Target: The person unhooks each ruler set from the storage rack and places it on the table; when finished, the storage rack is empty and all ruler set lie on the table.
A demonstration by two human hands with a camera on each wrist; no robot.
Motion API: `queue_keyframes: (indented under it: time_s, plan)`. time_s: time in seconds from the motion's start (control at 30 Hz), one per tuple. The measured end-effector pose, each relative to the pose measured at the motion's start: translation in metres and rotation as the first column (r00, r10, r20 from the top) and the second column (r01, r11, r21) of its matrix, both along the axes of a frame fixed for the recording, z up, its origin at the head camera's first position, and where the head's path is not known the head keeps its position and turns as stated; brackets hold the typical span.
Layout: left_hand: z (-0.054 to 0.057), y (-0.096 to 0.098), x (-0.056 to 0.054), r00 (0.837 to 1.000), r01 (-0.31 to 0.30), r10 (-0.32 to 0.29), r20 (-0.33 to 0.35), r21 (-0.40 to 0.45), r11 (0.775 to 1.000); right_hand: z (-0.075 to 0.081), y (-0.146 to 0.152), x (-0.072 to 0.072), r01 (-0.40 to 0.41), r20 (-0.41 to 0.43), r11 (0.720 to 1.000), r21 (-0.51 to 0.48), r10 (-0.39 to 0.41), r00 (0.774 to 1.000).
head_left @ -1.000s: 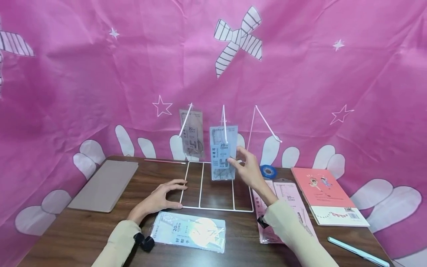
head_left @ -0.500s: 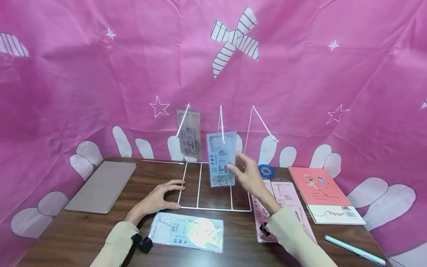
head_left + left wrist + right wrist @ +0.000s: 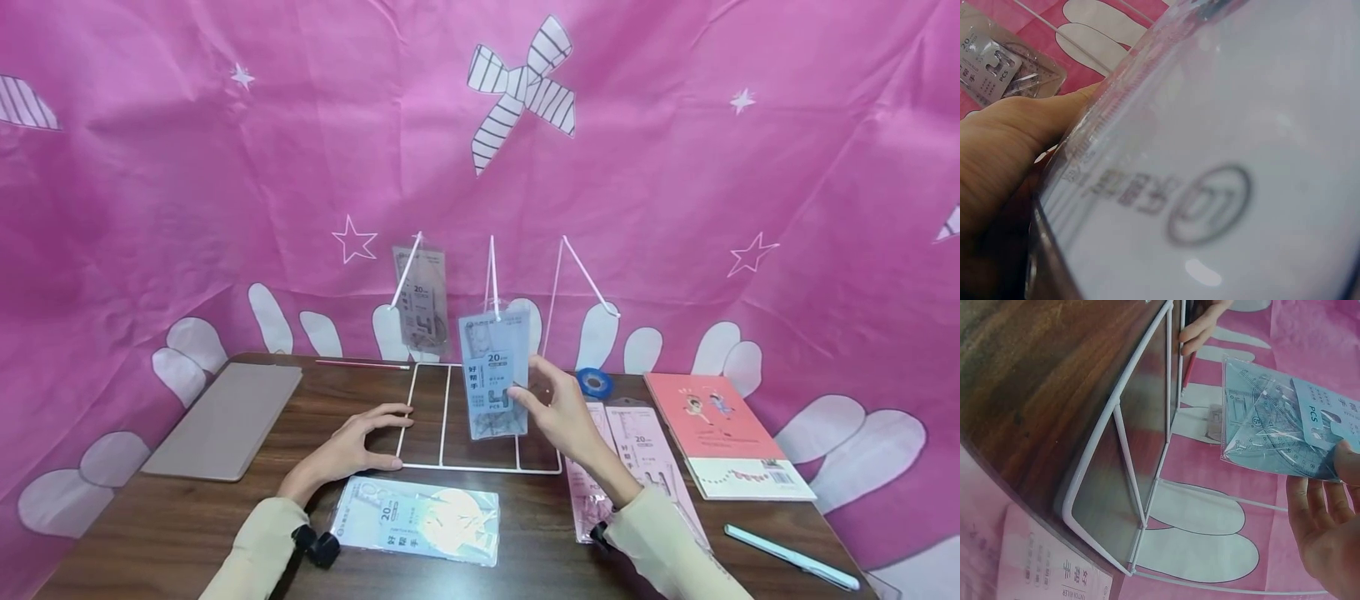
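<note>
My right hand (image 3: 558, 417) pinches the right edge of a blue ruler set (image 3: 480, 337) in a clear pack, between thumb and fingers. The pack is upright, its top at the front tip of the white wire rack's (image 3: 480, 469) middle arm. A protractor and set squares show inside it in the right wrist view. My left hand (image 3: 348, 446) rests at the left side of the rack's base, fingers spread and thumb near the front corner. A grey ruler set (image 3: 420, 287) hangs on the left arm. Another blue ruler set (image 3: 367, 508) lies flat before the rack.
Pink ruler sets (image 3: 645, 442) lie right of the rack, under my right forearm. Behind them is a roll of blue tape (image 3: 595, 383). A red-and-white book (image 3: 720, 417) and a pale pen (image 3: 791, 557) lie farther right. A grey notebook (image 3: 225, 421) and a red pencil (image 3: 360, 364) are left.
My right hand has drawn the held blue ruler set down and forward along the middle arm, to its front tip. The left hand stays at the base.
</note>
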State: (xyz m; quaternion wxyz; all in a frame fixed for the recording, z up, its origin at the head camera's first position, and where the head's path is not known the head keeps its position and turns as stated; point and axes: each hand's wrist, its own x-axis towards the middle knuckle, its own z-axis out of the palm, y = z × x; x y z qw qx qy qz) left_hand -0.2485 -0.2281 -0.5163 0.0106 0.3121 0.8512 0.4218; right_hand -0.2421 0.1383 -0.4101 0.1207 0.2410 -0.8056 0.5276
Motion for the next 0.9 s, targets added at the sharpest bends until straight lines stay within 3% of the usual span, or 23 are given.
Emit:
queue_keyframes:
  time_s: [0.23,0.9]
  plan:
    - [0.002,0.002,0.0,1.0,0.009,-0.009,0.0,0.008,1.0,0.002,0.005,0.008,-0.009,-0.023,1.0,0.015,0.009,1.0]
    - [-0.001,0.0,0.0,1.0,0.001,-0.001,-0.017,0.012,1.0,0.014,0.007,0.03,-0.072,0.029,0.997,0.009,0.072,0.997]
